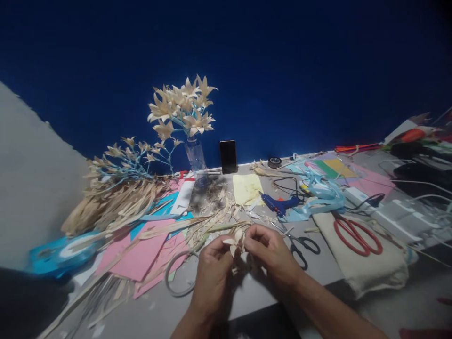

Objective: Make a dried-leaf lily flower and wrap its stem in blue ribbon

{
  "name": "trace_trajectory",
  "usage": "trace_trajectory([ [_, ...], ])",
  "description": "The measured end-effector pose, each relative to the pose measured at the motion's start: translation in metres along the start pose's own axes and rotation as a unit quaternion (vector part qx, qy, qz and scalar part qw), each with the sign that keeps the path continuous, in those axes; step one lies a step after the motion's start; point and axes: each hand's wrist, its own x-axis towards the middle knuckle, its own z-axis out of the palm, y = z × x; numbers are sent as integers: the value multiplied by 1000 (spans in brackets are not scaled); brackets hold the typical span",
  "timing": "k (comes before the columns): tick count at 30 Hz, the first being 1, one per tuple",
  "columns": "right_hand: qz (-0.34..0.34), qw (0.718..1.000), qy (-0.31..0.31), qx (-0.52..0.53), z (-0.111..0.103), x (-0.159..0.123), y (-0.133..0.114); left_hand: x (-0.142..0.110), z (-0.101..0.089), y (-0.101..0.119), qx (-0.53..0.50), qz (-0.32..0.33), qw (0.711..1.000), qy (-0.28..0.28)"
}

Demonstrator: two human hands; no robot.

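Note:
Between my two hands, low over the front of the table, is a cream flower (pixel 233 244) of dried husk-like petals. My left hand (pixel 216 261) grips it from the left, thumb and fingers closed together. From the right, my right hand (pixel 270 249) pinches at a petal, its fingertips partly hidden. Black-handled scissors (pixel 304 245) lie just beyond my right hand. A grey ring (pixel 181 274) rests beside my left wrist. Behind the hands, pale husk scraps (pixel 212 221) are strewn over the table.
A clear vase (pixel 195 157) holds similar flowers near a blue wall, beside an upright phone (pixel 228 157). Pink paper (pixel 141 256) and dried husks (pixel 109 207) cover the left. To the right are a blue glue gun (pixel 278 203), light-blue ribbon (pixel 323 193) and red-handled scissors (pixel 356 237) on cloth.

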Motion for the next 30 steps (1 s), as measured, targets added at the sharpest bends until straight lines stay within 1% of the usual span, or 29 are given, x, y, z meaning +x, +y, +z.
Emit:
trace_trajectory([
  [6, 50, 998, -44, 19, -10, 11, -11, 3, 0, 7, 25, -22, 999, -10],
  [9, 89, 992, -72, 54, -16, 15, -13, 5, 1, 7, 20, -39, 999, -21],
  [11, 107, 988, -73, 87, -19, 18, -12, 7, 5, 6, 2, -51, 998, -25],
  [14, 110, 984, -62, 124, -23, 22, -9, 12, 14, 8, -19, -65, 997, -26],
  [18, 105, 984, -57, 136, -27, 26, -7, 22, 24, 13, -13, -55, 998, -1],
  [20, 91, 988, -55, 116, -36, 30, -10, 29, 25, 17, -4, -49, 999, 5],
  [21, 76, 992, -52, 85, -43, 33, -12, 34, 24, 19, 1, -45, 999, 4],
  [22, 54, 997, -47, 28, -51, 37, -15, 39, 24, 21, 9, -40, 999, -1],
  [23, 25, 997, -38, -59, -62, 41, -19, 44, 22, 23, 20, -35, 999, -9],
  [24, -10, 984, -26, -176, -73, 45, -22, 49, 21, 25, 33, -30, 999, -17],
  [25, -43, 948, -13, -316, -86, 50, -26, 55, 19, 28, 45, -27, 998, -24],
  [26, -72, 887, 0, -456, -98, 55, -28, 61, 18, 30, 55, -25, 998, -28],
  [27, -88, 815, 11, -573, -109, 59, -29, 66, 17, 32, 62, -24, 997, -30],
  [28, -88, 750, 11, -656, -120, 63, -29, 70, 17, 34, 64, -25, 997, -31],
  [29, -81, 700, 2, -709, -128, 66, -28, 74, 16, 35, 63, -25, 997, -31],
  [30, -70, 669, -12, -740, -135, 69, -27, 78, 16, 36, 61, -24, 997, -33],
])
